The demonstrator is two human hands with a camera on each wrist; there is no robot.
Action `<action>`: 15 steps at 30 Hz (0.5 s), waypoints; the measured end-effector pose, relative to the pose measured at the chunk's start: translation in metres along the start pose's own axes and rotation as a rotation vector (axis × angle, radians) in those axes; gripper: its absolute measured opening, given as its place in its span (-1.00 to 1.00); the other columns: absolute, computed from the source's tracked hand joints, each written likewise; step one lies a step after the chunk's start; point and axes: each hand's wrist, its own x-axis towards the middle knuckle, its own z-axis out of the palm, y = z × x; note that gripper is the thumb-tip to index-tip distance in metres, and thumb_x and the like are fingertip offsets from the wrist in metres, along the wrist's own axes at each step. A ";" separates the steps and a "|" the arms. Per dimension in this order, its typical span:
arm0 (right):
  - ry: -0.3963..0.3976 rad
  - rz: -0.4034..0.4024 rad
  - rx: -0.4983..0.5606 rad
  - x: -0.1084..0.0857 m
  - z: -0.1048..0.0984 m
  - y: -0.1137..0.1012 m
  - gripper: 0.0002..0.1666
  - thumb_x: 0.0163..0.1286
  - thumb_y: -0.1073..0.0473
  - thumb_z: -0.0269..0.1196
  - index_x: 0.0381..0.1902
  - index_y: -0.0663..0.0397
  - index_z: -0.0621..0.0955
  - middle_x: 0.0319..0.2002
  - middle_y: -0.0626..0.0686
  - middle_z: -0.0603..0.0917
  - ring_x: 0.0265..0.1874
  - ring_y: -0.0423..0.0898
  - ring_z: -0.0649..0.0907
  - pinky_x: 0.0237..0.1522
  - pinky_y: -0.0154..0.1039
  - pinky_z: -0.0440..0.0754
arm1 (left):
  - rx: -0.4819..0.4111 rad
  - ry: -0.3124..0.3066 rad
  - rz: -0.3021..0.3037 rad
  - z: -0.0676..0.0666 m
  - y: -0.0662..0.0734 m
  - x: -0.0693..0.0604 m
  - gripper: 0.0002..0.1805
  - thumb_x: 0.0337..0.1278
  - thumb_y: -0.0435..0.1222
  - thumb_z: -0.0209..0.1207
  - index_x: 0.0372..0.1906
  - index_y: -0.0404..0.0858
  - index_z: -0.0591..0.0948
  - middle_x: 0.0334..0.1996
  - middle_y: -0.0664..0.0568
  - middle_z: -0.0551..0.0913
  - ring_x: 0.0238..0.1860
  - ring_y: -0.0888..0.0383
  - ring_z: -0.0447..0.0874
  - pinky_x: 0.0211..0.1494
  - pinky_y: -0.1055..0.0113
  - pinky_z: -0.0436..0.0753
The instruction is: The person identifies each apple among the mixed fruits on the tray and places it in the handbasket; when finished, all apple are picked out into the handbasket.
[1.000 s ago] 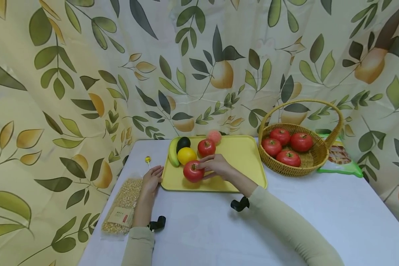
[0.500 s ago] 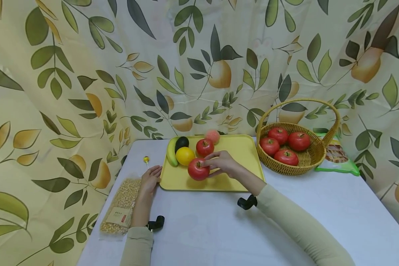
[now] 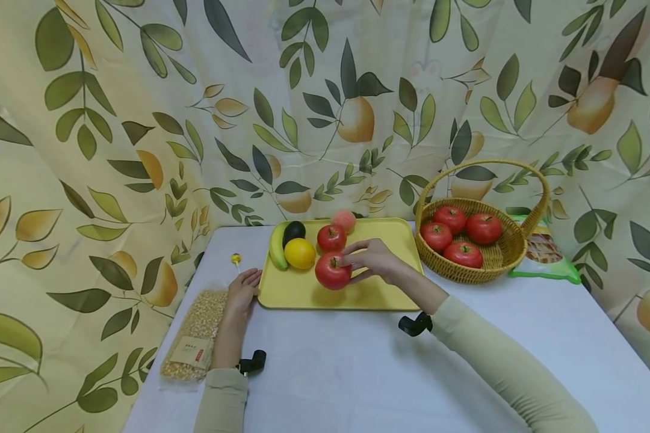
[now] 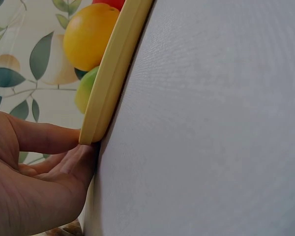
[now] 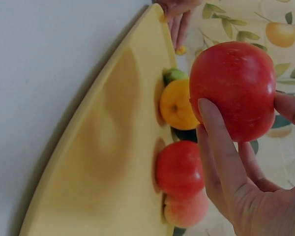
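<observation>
My right hand (image 3: 378, 261) holds a red apple (image 3: 332, 273) between thumb and fingers, raised above the yellow tray (image 3: 379, 296). The right wrist view shows the apple (image 5: 233, 88) lifted off, its shadow on the tray. My left hand (image 3: 241, 292) is at the tray's left front corner. In the left wrist view, the thumb lies on the rim and the fingers are under the edge (image 4: 104, 103), pinching it. On the tray stand a banana (image 3: 278, 248), a dark avocado-like fruit (image 3: 294, 231), an orange-yellow fruit (image 3: 300, 254), another red apple (image 3: 331, 238) and a pink peach (image 3: 343, 221).
A wicker basket (image 3: 511, 264) with a tall handle holds several red apples, right of the tray. Behind it lies a green-edged packet (image 3: 544, 255). At left are a bag of corn kernels (image 3: 195, 331) and a yellow lollipop (image 3: 236, 258). A patterned curtain (image 3: 314, 120) stands behind.
My right hand has carried the apple up and to the right, away from the orange-yellow fruit. The left hand stays at the tray's corner. The head view has shifted slightly.
</observation>
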 end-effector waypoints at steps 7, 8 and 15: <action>0.008 -0.016 -0.020 -0.008 -0.012 -0.005 -0.38 0.30 0.10 0.50 0.21 0.32 0.61 0.08 0.26 0.69 0.00 0.19 0.74 -0.05 0.15 0.78 | -0.004 -0.008 -0.012 0.000 0.002 -0.003 -0.19 0.05 -0.84 -0.14 0.52 -0.56 0.23 0.48 -0.44 0.33 0.54 -0.22 0.29 0.55 0.06 0.35; 0.010 -0.017 -0.024 -0.009 -0.013 -0.005 -0.38 0.30 0.10 0.50 0.21 0.31 0.61 0.08 0.26 0.69 -0.01 0.18 0.75 -0.05 0.15 0.78 | -0.003 -0.010 -0.014 0.000 0.002 -0.003 -0.19 0.05 -0.84 -0.14 0.52 -0.56 0.23 0.48 -0.44 0.32 0.55 -0.22 0.28 0.55 0.06 0.34; 0.027 -0.020 -0.021 -0.017 -0.025 -0.012 -0.40 0.30 0.14 0.49 0.21 0.34 0.61 0.10 0.29 0.69 -0.05 0.14 0.77 0.00 0.22 0.73 | 0.001 -0.009 -0.021 0.001 0.005 -0.006 -0.20 0.07 -0.83 -0.13 0.53 -0.55 0.22 0.49 -0.44 0.32 0.55 -0.21 0.28 0.55 0.07 0.34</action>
